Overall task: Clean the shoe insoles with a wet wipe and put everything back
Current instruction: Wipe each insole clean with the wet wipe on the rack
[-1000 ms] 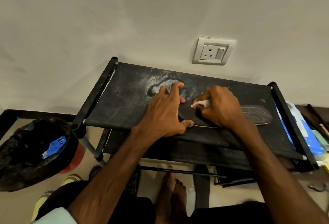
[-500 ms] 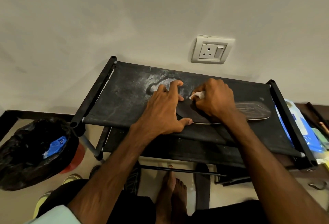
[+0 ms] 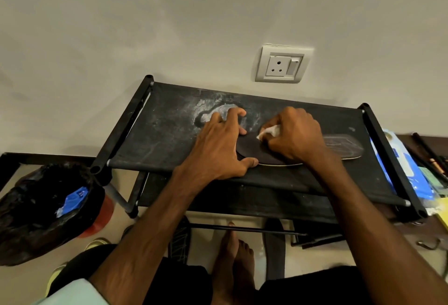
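Head view: insole (image 3: 249,150) lay flat on the rack (image 3: 157,140) top shelf, long axis left-right, near the front edge. Its right end stuck out past the right wrist; the middle was hidden under the hands.

Left hand (image 3: 218,152): fingers spread and mostly straight, palm down, pressing on the insole's left end. Thumb sat at the near edge, fingertips reached onto the dusty fabric behind. No curl round anything.

Right hand (image 3: 295,137): fingers curled tight round a bunched white wipe (image 3: 270,131), knuckles up. The wipe poked out on the thumb side and touched the insole's top face just beside the left fingers. The two hands were almost touching.

The shelf fabric showed pale dust smears, heaviest behind the left hand.

Rest: socket (image 3: 282,64) on the wall above the rack. Black bin (image 3: 36,220) on the floor to the left, with a blue scrap (image 3: 72,201) inside. Blue pack (image 3: 407,178) just beside the rack's right rail. Bare foot (image 3: 235,256) on the floor below the rack front.
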The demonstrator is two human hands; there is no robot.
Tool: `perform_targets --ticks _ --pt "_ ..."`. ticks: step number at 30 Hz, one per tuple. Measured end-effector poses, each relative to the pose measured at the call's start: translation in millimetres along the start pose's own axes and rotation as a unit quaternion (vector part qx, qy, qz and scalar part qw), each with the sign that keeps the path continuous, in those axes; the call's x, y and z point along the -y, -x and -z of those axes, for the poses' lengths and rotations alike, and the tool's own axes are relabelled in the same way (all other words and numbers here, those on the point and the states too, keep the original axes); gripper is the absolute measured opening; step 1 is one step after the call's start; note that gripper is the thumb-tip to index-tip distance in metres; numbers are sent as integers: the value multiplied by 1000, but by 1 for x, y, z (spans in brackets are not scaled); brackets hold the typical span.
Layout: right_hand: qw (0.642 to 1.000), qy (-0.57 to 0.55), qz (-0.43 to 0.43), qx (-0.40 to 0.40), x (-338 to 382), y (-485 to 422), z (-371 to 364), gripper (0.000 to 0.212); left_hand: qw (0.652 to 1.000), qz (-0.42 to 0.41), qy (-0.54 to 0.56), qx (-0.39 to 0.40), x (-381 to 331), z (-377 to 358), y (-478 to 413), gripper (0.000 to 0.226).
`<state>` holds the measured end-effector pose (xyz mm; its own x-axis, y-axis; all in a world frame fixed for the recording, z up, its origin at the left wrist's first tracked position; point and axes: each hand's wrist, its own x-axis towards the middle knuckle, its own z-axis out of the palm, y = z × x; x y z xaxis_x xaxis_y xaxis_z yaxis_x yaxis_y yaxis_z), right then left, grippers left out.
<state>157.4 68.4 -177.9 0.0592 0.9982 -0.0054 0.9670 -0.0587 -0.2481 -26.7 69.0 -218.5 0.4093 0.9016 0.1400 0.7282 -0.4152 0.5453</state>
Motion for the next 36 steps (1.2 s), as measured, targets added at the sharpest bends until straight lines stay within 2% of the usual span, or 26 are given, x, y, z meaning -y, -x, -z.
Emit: perform_targets --ticks 3,5,10,12,15,19,21,28,32,36 --pt "999 -25 2 -28 3 -13 -6 24 1000 1 -1 -3 1 -1 0 102" --pt "999 -46 14 -16 -4 -11 -8 21 1000 5 4 -1 2 -2 0 101" --pt "989 -76 61 109 -26 18 10 12 1000 4 -3 4 0 -1 -1 102" --pt "986 -78 71 128 -28 26 17 12 1000 3 -4 2 0 0 -1 101" --pt "987 -90 68 110 -31 29 21 8 1000 1 6 4 2 3 -2 98" --pt "992 -128 18 -10 -39 24 16 8 1000 2 -4 4 5 7 -6 98" --pt "989 -141 -3 -40 -42 21 12 9 1000 1 -4 7 6 8 -6 99" --pt "982 -185 21 -17 -42 19 9 11 999 -14 -46 14 15 25 -7 95" --pt "980 -194 45 -18 -36 19 9 14 999 -32 -34 -3 12 22 -6 97" --pt "978 -198 59 -7 -32 19 8 16 999 -37 -33 10 3 11 -4 94"
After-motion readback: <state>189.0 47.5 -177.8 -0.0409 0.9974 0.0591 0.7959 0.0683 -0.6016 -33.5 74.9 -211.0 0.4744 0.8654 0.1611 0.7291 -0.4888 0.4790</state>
